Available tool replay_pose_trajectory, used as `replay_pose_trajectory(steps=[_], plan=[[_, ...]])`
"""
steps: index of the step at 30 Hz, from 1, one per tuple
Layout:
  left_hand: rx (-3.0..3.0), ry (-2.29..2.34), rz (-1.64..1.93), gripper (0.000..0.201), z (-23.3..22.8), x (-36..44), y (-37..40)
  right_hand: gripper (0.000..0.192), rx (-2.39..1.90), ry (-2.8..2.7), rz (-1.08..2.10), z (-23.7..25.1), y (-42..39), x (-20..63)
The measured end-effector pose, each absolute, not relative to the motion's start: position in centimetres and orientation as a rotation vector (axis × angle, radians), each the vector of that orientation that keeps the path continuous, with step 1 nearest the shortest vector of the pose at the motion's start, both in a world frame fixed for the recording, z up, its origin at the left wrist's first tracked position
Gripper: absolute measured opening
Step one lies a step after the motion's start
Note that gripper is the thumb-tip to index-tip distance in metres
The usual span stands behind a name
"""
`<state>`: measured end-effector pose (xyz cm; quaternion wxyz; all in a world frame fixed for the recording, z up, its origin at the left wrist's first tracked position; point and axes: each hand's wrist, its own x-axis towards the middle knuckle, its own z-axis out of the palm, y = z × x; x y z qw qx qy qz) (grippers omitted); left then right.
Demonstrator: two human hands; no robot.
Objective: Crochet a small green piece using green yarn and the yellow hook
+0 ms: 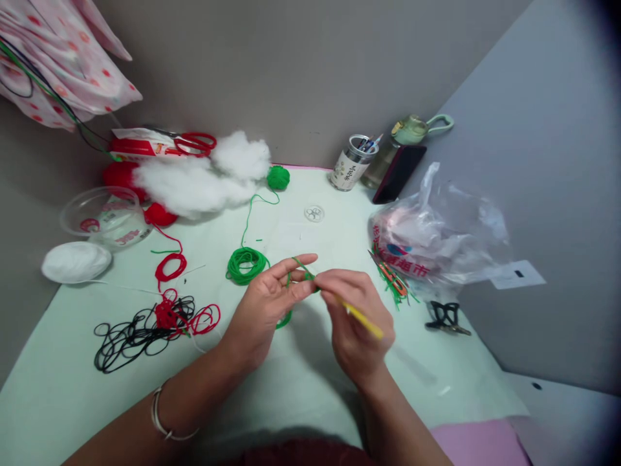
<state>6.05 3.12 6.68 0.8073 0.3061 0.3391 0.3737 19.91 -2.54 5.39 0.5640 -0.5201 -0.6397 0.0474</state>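
My left hand (269, 304) is raised over the pale green table (72, 388) with green yarn (297, 266) looped over its fingers. My right hand (356, 317) grips a yellow crochet hook (363, 318), its tip meeting the yarn at my left fingertips. The strand runs back to a loose green yarn coil (246, 264) and on to a small green yarn ball (278, 177) at the back.
Red yarn (171, 265) and black yarn (130, 335) tangle at left, by a white yarn ball (76, 261) and plastic bowl (104, 217). White stuffing (204, 178), red scissors (194, 142), a pen jar (350, 163), plastic bag (436, 239) and black hair clip (444, 316) lie around.
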Motion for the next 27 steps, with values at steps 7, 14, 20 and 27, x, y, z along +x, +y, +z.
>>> replay_pose_trajectory(steps=[7,14,20,27], plan=[[0.425,0.591,0.708,0.020,7.0,5.6,3.8,0.029,-1.121,-1.265,0.306,5.7,-2.3,20.6],[0.595,0.613,0.755,0.024,6.9,6.0,3.5,0.017,-1.042,-1.048,0.769,5.5,-1.8,20.3],[0.548,0.621,0.779,0.021,6.7,5.8,3.6,0.013,-0.962,-0.840,0.992,5.9,-1.5,20.4],[0.393,0.601,0.817,0.013,6.9,5.7,3.9,0.017,-0.900,-0.622,1.214,6.3,-0.7,20.4]])
